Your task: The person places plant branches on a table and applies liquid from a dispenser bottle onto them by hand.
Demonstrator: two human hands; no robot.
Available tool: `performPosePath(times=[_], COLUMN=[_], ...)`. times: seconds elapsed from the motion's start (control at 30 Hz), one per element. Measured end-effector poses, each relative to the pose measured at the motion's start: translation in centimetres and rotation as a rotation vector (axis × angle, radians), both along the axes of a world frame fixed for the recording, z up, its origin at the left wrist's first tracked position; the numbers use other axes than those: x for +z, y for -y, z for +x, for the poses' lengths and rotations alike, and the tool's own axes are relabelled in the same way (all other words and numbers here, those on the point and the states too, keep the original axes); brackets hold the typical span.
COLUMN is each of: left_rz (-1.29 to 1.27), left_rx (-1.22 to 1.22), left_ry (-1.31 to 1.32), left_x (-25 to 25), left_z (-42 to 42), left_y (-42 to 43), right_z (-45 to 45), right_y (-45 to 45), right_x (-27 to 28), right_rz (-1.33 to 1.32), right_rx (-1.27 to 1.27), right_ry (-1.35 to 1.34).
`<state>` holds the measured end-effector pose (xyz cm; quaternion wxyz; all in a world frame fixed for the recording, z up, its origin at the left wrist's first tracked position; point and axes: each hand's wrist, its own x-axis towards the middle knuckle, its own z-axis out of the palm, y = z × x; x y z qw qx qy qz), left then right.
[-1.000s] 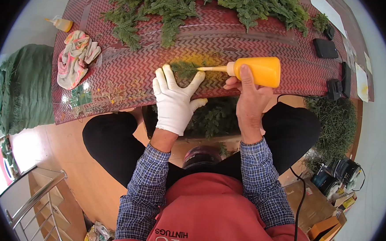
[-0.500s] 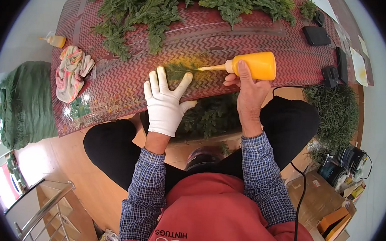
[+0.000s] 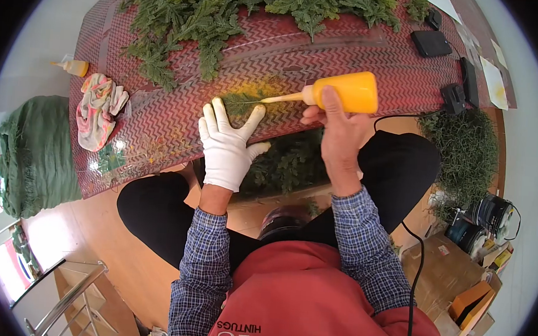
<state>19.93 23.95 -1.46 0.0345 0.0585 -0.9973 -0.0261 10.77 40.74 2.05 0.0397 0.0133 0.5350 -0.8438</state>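
Note:
My left hand (image 3: 227, 148), in a white glove with yellowed fingertips, lies spread on the near edge of the red patterned table (image 3: 180, 116). Its fingertips touch a small green sprig (image 3: 241, 103), which lies on a yellow-stained patch. Bare, my right hand (image 3: 340, 126) is wrapped round a yellow squeeze bottle (image 3: 355, 92) held on its side. The bottle's long thin nozzle points left, with its tip at the sprig's right end.
Green branches (image 3: 198, 16) cover the table's far side. At the left are a crumpled cloth (image 3: 99, 111) and a small bottle (image 3: 75, 67). Black devices (image 3: 431, 43) lie at the right. Below the table edge sits more greenery (image 3: 288, 163); a black cable (image 3: 420, 269) hangs beside my right arm.
The view has shifted, so the table and cloth sit differently in the frame. Against the sprig, the nozzle tip has barely moved. Both hands keep nearly the same pose.

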Motion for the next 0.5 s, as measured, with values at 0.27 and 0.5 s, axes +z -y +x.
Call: performPosePath(times=[0.27, 0.5], left_rz=[0.009, 0.004], left_rx=[0.002, -0.007], left_ry=[0.005, 0.000], left_x=[0.2, 0.2], left_z=[0.1, 0.0], left_y=[0.1, 0.1], right_z=[-0.1, -0.5], right_y=[0.0, -2.0], right_x=[-1.5, -0.8], right_rz=[0.080, 0.051], right_rx=[-0.066, -0.098], right_ry=[-0.025, -0.042])
